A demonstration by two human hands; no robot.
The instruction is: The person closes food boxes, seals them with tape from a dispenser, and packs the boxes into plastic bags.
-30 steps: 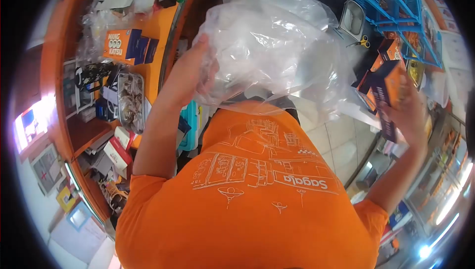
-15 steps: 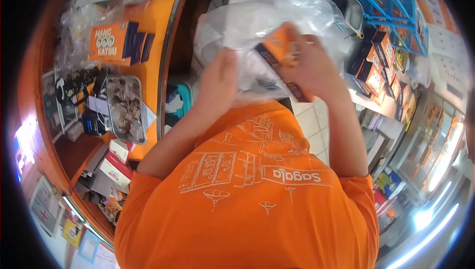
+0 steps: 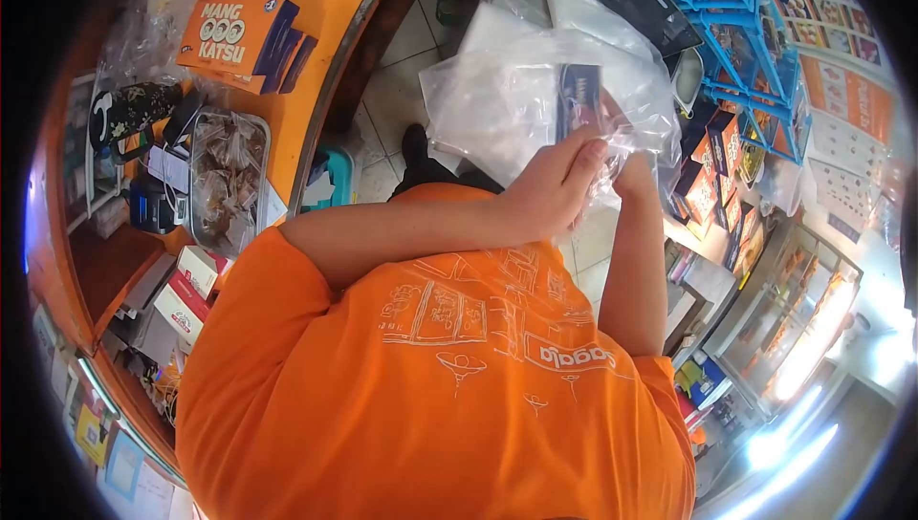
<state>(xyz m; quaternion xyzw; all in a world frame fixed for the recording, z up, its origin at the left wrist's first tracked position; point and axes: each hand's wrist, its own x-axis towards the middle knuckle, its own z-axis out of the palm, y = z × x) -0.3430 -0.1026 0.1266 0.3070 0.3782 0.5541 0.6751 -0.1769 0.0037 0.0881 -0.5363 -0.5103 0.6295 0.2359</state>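
Clear plastic bags (image 3: 502, 90) spread out in front of me. A small box (image 3: 579, 90), its dark blue side toward me, shows behind the film of one bag and appears to be inside it. My left hand (image 3: 559, 181) is closed, thumb against fingers, on the gathered edge of that bag. Beside it, my right hand (image 3: 633, 164) reaches into the bag's mouth, its fingers at the box's right side, partly covered by crinkled plastic.
Orange-and-blue boxes (image 3: 234, 42) stand on the orange counter (image 3: 292, 90) at left, near a tray of small wrapped packets (image 3: 229, 176). More boxes (image 3: 712, 166) are stacked at right, below a blue rack (image 3: 736, 32). A teal bin (image 3: 335, 181) sits under the counter.
The box, earlier held in my right hand outside the bag, is now behind the plastic. My left hand has moved right to the bag's edge, close to my right hand.
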